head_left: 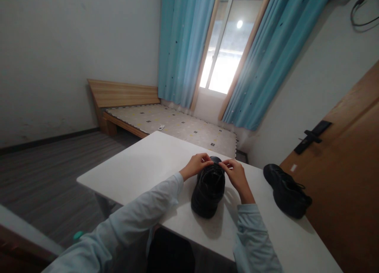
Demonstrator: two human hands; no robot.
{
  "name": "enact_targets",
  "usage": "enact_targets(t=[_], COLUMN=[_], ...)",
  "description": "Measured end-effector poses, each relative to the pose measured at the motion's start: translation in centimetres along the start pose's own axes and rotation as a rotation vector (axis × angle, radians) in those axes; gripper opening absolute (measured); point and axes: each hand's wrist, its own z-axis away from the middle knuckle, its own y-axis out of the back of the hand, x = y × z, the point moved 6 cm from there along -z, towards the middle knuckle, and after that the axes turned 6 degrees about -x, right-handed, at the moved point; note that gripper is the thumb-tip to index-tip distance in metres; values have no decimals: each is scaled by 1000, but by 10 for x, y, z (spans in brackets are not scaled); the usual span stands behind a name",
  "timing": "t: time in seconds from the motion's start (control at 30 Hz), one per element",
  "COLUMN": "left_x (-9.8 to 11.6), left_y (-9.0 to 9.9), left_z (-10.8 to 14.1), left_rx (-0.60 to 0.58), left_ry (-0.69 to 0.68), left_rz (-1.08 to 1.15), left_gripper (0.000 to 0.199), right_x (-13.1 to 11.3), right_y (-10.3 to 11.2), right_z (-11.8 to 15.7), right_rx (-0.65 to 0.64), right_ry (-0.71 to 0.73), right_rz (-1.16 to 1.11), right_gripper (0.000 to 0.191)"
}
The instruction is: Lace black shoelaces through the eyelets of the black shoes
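Note:
A black lace-up shoe (208, 190) stands on the white table (133, 166) in front of me, its heel towards me and its toe pointing away. My left hand (197, 164) is at the left of the shoe's front lacing, thumb and fingertips pinched together. On the opposite side, my right hand (235, 172) pinches close to the same lacing near the toe. What lies between the fingertips is dark and too small to make out. A second black shoe (287, 192) lies apart at the table's right edge, a loop of lace sticking out from it.
Beyond the table is a low bed (183, 125) with a wooden headboard (124, 93) and a small white object (161, 127) on it. Blue curtains (189, 48) frame a bright window (227, 48). A wooden door (340, 154) with a black handle (313, 137) stands on the right.

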Motion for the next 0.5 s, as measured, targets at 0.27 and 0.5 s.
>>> enact_targets(t=[0.27, 0.5], left_x=[10, 11], left_y=[0, 2], left_z=[3, 3], left_rx=[55, 68], left_ry=[-46, -33], left_rz=[-79, -119], left_gripper=[12, 10], right_x=[8, 3], right_y=[-7, -7], right_z=[-2, 0], right_rx=[-75, -6], right_ry=[-73, -65], right_rz=[-93, -32], right_gripper=[31, 24])
